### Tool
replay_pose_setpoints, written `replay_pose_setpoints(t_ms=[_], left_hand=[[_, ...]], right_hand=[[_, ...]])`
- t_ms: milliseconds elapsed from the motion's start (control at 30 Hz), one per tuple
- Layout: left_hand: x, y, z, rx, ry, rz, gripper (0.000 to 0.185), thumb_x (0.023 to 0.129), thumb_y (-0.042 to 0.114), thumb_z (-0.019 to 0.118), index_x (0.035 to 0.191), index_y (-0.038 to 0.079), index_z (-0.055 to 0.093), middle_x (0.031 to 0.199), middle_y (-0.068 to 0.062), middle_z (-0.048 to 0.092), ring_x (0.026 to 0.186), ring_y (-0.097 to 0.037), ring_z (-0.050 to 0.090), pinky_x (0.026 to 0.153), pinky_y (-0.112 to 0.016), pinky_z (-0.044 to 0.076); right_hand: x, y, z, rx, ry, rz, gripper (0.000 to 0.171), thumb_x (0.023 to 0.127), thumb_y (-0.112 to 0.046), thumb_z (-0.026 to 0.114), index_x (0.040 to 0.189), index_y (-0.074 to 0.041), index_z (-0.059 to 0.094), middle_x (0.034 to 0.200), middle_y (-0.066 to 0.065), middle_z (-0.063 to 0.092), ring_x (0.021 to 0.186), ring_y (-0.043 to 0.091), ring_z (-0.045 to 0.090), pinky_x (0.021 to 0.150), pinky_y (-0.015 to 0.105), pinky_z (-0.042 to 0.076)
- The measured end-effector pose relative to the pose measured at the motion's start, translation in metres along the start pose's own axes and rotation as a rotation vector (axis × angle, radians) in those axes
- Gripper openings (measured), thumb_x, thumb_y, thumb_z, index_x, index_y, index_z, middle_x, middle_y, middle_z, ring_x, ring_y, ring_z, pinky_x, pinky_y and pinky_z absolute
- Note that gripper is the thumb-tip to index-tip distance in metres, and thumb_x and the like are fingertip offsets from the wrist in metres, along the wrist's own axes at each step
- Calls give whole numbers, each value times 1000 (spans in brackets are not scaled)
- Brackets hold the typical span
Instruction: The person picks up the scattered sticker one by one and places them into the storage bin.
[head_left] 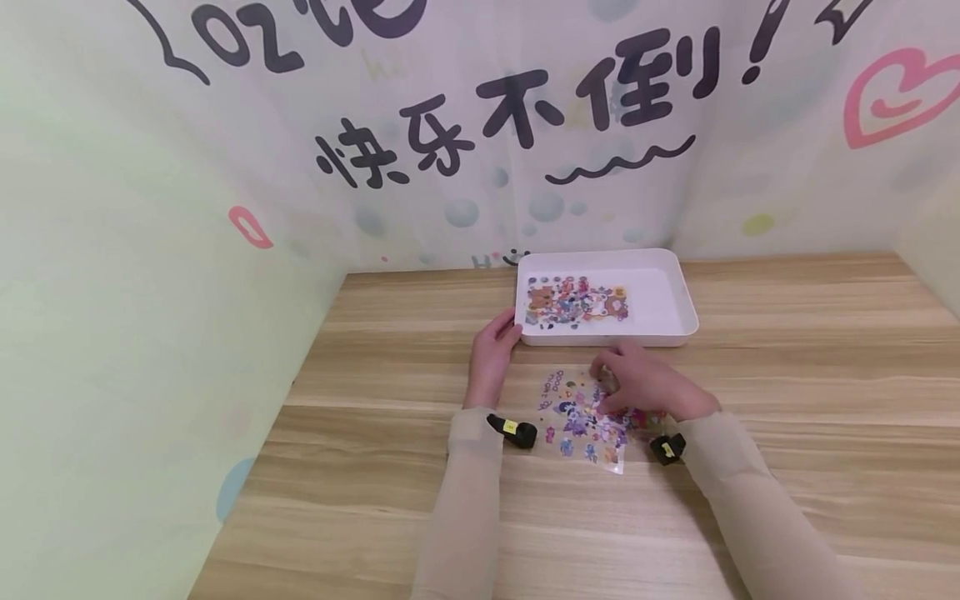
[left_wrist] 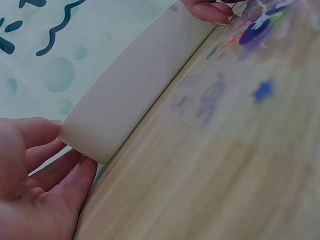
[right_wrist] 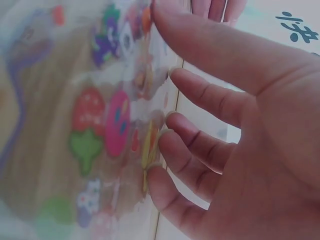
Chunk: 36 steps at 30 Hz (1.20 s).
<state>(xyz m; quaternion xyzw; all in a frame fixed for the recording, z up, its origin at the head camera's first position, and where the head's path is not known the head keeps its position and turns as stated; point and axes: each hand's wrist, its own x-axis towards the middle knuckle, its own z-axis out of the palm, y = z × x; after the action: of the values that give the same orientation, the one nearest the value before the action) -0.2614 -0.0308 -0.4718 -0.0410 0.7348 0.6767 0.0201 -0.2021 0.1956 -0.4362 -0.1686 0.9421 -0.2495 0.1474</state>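
Observation:
My left hand (head_left: 491, 354) holds the front left corner of a white plastic tray (head_left: 607, 340), its fingers curled round that corner. In the left wrist view the tray's side wall (left_wrist: 127, 80) runs away from the fingers. My right hand (head_left: 648, 379) is over some clear sticker sheets (head_left: 573, 425) lying in front of the tray. Its thumb and bent fingertips touch the sheets, spread apart from each other. Strawberry and other bright stickers (right_wrist: 90, 112) show close to those fingertips in the right wrist view.
More sticker sheets (head_left: 551, 304) with bear pictures lie in the left part of the tray. A wooden table (head_left: 360, 467) carries everything. Behind the tray hangs a printed cloth (head_left: 465, 125) with large black characters, and a pale wall (head_left: 135, 292) stands at the left.

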Motion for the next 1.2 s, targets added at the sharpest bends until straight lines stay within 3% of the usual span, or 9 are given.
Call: replay_pose_setpoints(t_ms=[233, 533, 700, 900, 1100, 1200], left_hand=[[-1, 2, 0, -1, -4, 1, 38, 90, 25, 53, 127, 23, 50, 125, 8, 51, 110, -4, 48, 91, -22, 43], [0, 1, -1, 0, 0, 6, 39, 89, 28, 55, 127, 22, 50, 125, 8, 51, 109, -3, 48, 91, -21, 42], [-1, 1, 0, -1, -2, 5, 39, 88, 28, 55, 127, 23, 50, 124, 10, 51, 110, -2, 48, 91, -21, 42], [-1, 1, 0, -2, -7, 8, 38, 88, 27, 55, 126, 24, 51, 125, 7, 51, 109, -3, 49, 91, -21, 42], [0, 1, 0, 5, -3, -1, 38, 89, 27, 54, 126, 24, 50, 124, 9, 51, 110, -3, 49, 90, -22, 43], [1, 1, 0, 5, -2, -2, 37, 89, 26, 54, 126, 24, 51, 124, 9, 51, 110, -3, 49, 91, -22, 43]], right_hand=[[-1, -2, -1, -11, 11, -22, 56, 63, -24, 80, 113, -15, 56, 113, 8, 42, 99, 24, 43, 82, 40, 44], [-3, -10, -2, -7, -1, -31, 45, 67, -20, 78, 107, -11, 60, 106, 8, 43, 92, 21, 43, 76, 34, 44], [-3, -10, -2, -31, 8, -46, 50, 66, -23, 78, 111, -15, 58, 109, 8, 43, 93, 22, 43, 76, 35, 44], [-2, -6, 0, -43, 32, -52, 43, 64, -27, 79, 102, -20, 61, 111, 7, 43, 96, 23, 41, 77, 37, 43], [-2, -3, 1, -127, 79, -51, 66, 63, -37, 78, 121, -18, 54, 126, 10, 39, 116, 32, 30, 95, 52, 32], [-2, -3, 1, -163, 85, -31, 69, 63, -41, 77, 123, -17, 52, 127, 11, 39, 118, 34, 27, 98, 56, 26]])
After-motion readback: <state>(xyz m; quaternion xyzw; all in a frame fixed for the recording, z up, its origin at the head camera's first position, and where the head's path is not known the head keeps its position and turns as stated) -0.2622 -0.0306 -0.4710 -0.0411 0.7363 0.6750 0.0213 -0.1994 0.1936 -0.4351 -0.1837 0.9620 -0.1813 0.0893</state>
